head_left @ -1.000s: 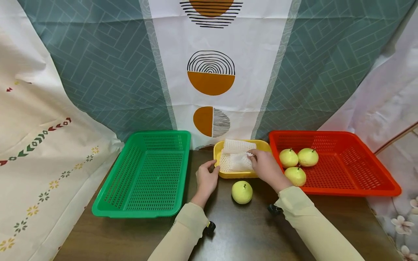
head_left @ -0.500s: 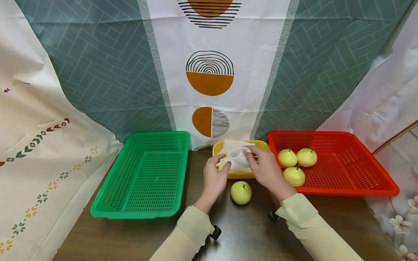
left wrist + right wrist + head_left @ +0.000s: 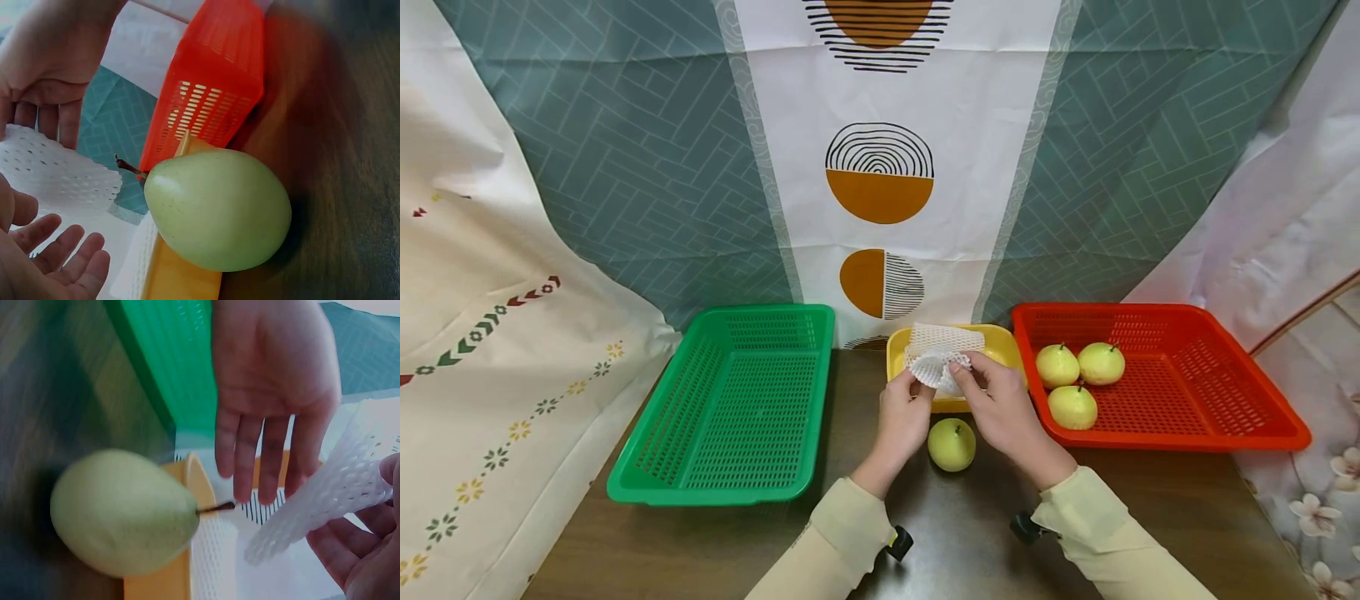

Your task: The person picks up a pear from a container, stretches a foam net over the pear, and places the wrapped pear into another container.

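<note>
Both hands hold a white foam fruit net (image 3: 937, 368) above the yellow basket (image 3: 1000, 340). My left hand (image 3: 904, 417) pinches its left side between thumb and index finger, the other fingers extended, as the right wrist view shows. At the net's right side, my right hand (image 3: 1003, 408) grips the foam between thumb and fingers. The net's mouth looks partly spread. Just below the hands, a yellow-green pear (image 3: 952, 445) stands on the table, stem up; it looms large in both wrist views. More foam nets (image 3: 947, 337) lie in the yellow basket.
To the left sits a green perforated basket (image 3: 715, 492) with nothing seen inside. A red perforated basket (image 3: 1157, 437) on the right contains three pears (image 3: 1072, 407) near its left wall. A patterned cloth (image 3: 880, 100) hangs behind the dark wooden table (image 3: 962, 550).
My right hand has lifted a foam net from the yellow basket and brought it nearer. The left hand has moved right from the basket's rim and taken hold of the net's other side.
</note>
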Motion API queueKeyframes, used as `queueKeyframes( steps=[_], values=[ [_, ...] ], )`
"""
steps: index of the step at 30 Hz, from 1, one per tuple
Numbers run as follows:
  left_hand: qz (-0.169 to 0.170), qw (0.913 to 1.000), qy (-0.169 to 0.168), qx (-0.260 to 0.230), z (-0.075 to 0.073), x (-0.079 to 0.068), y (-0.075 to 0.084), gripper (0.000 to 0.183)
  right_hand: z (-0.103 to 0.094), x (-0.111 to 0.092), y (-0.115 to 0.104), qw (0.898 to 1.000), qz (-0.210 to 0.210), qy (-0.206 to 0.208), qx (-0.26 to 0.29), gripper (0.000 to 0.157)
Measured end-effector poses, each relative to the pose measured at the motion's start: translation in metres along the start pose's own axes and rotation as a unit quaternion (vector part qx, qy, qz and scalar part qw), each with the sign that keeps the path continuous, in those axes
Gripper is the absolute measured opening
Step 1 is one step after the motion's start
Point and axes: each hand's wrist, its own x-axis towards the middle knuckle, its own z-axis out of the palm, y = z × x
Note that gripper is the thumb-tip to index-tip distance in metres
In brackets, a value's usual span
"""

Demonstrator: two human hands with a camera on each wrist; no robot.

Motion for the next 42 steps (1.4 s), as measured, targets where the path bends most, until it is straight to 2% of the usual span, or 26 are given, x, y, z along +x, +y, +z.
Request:
queueKeyframes(
  steps=[3, 6, 8, 10, 13, 15, 21, 23, 25, 29, 32, 35, 38, 42],
  values=[
    [0.001, 0.9999, -0.013, -0.006, 0.001, 0.0, -0.002, 0.017, 0.0, -0.001, 0.0, 0.997, 0.032, -0.009, 0.066, 0.034],
    [-0.01, 0.9991, -0.034, -0.022, 0.001, 0.001, -0.004, 0.017, 0.0, 0.0, 0.002, 0.988, 0.064, -0.015, 0.142, 0.036],
    [-0.018, 0.9981, -0.045, -0.037, 0.002, 0.001, -0.005, 0.017, 0.0, 0.0, 0.003, 0.982, 0.066, -0.025, 0.176, 0.037],
    [-0.022, 0.9975, -0.047, -0.048, 0.002, 0.0, -0.005, 0.019, 0.0, 0.0, 0.004, 0.978, 0.056, -0.041, 0.196, 0.037],
    [-0.003, 0.9976, -0.036, -0.06, 0.001, -0.001, -0.005, 0.023, 0.0, -0.001, 0.004, 0.973, 0.031, -0.069, 0.217, 0.038],
    [0.014, 0.9975, -0.025, -0.064, 0.001, -0.001, -0.004, 0.027, 0.0, -0.002, 0.004, 0.971, 0.031, -0.075, 0.226, 0.039],
    [0.052, 0.9941, -0.023, -0.092, 0.001, 0.001, -0.003, 0.026, 0.002, 0.0, 0.009, 0.961, 0.088, -0.045, 0.258, 0.031],
    [0.058, 0.9931, -0.026, -0.098, 0.001, 0.001, -0.003, 0.023, 0.003, 0.001, 0.011, 0.958, 0.108, -0.034, 0.262, 0.029],
    [0.061, 0.9919, -0.032, -0.107, 0.001, 0.001, -0.003, 0.021, 0.005, 0.001, 0.012, 0.96, 0.122, -0.022, 0.251, 0.027],
    [0.062, 0.9915, -0.032, -0.11, 0.002, 0.0, -0.002, 0.016, 0.007, 0.001, 0.015, 0.977, 0.124, 0.012, 0.174, 0.021],
    [0.057, 0.9921, -0.029, -0.108, 0.002, -0.001, 0.0, 0.017, 0.007, 0.0, 0.017, 0.984, 0.122, 0.028, 0.124, 0.02],
    [0.049, 0.9929, -0.026, -0.106, 0.001, -0.002, 0.004, 0.016, 0.007, 0.0, 0.02, 0.984, 0.124, 0.015, 0.125, 0.028],
    [0.043, 0.9928, -0.028, -0.108, -0.004, -0.005, 0.017, 0.019, 0.006, 0.0, 0.021, 0.983, 0.124, -0.011, 0.136, 0.04],
    [0.046, 0.9911, -0.047, -0.116, -0.012, -0.008, 0.031, 0.025, 0.006, 0.0, 0.022, 0.983, 0.116, -0.038, 0.135, 0.047]
  ],
)
